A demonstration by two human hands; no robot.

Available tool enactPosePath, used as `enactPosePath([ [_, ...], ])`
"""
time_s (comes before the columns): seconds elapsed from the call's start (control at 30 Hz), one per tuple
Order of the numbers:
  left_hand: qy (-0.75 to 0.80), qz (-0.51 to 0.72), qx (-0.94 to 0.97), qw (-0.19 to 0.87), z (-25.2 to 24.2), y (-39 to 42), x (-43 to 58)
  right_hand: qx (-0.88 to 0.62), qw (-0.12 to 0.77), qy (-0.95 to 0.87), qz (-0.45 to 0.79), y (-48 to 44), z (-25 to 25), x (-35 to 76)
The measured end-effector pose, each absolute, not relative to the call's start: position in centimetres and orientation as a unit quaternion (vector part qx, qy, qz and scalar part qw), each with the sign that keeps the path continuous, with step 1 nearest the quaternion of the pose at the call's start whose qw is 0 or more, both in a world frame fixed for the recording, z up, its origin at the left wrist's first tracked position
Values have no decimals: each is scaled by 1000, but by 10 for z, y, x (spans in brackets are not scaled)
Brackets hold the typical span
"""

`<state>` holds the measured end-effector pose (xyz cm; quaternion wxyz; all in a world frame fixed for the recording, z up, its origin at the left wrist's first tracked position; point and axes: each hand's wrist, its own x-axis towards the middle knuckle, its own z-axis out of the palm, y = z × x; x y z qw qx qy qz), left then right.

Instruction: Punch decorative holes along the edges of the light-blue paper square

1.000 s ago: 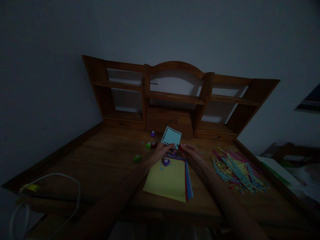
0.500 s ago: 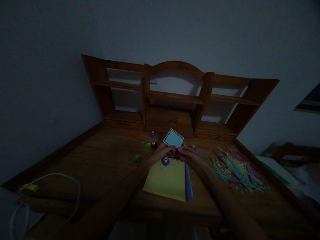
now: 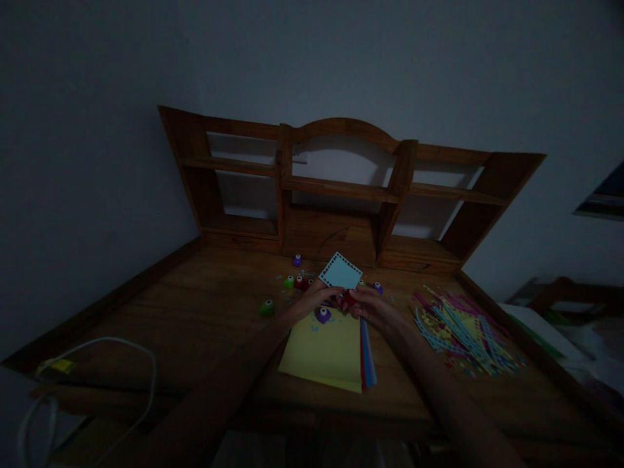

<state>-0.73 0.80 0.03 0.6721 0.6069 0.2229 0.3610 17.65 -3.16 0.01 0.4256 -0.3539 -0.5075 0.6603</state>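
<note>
My left hand (image 3: 316,298) is closed on a light blue sheet of paper (image 3: 342,272), which has a row of punched holes along its edges. In my right hand (image 3: 369,303) is a red craft punch (image 3: 350,298), gripped at the near corner of the sheet. Just below my hands a purple craft punch (image 3: 323,315) rests on a stack of coloured paper (image 3: 322,354), yellow on top. Small blue punched bits lie around it. The dim light hides the exact finger positions.
Green punches (image 3: 267,308), red punches (image 3: 299,282) and purple punches (image 3: 297,260) stand around my hands. A heap of punched paper strips (image 3: 463,331) lies on the right. A wooden shelf unit (image 3: 341,190) rises behind the desk. A white cable (image 3: 151,370) loops at the left front.
The blue sheet has shifted slightly to the right and turned a little. The red punch in my right hand has also moved slightly. Nothing else visibly differs.
</note>
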Motion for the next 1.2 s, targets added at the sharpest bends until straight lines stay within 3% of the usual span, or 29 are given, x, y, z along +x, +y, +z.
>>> enactPosePath([
  [0.7,206,364,639,646,2,8,-8,-322,439,-537,645,-30,-1,173],
  [1.2,300,353,601,651,-12,10,-9,-333,532,-456,631,-30,-7,161],
])
